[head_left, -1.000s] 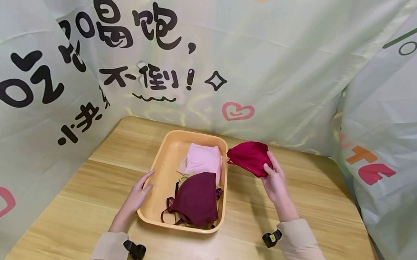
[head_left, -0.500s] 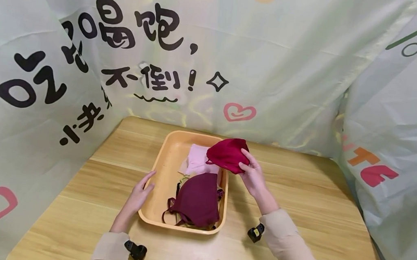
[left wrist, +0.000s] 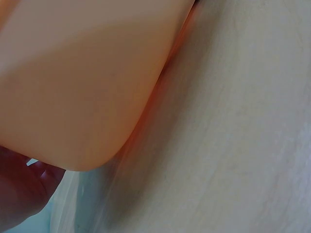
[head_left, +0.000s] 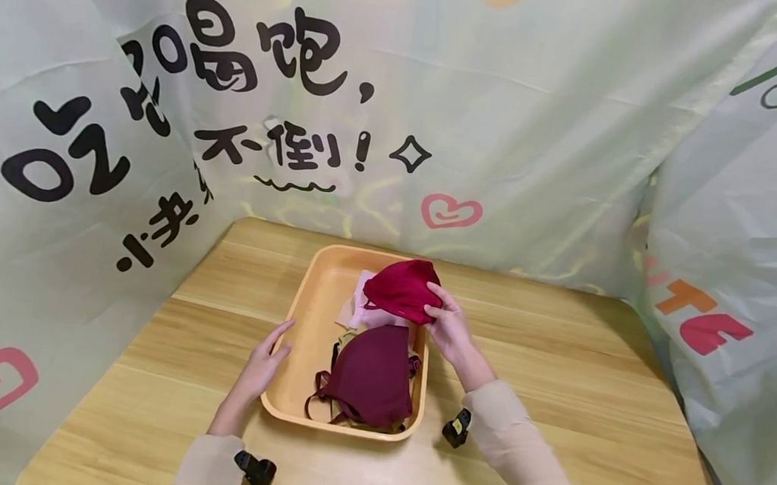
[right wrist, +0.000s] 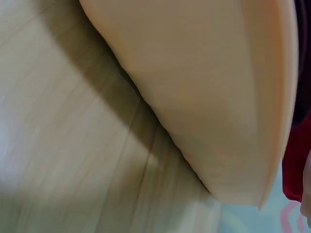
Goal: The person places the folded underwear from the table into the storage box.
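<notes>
My right hand pinches the right edge of a folded crimson bra, thumb at the front. The bra is over the far right part of an orange plastic tray; whether it touches the cloth below cannot be told. Folded pink cloth lies partly hidden under it. Nearer the front, a folded dark maroon bra lies in the tray, its straps loose at the left. With fingers fairly straight, my left hand rests against the tray's left rim. The right wrist view catches a bit of crimson cloth.
The tray stands on a wood-grain table, which extends to both sides. Printed cloth curtains surround the table at the back, left and right. A black wrist camera is strapped at each sleeve.
My right hand has carried the crimson bra leftward, from beside the tray to over the pink cloth in it. The left hand stays at the tray's rim.
</notes>
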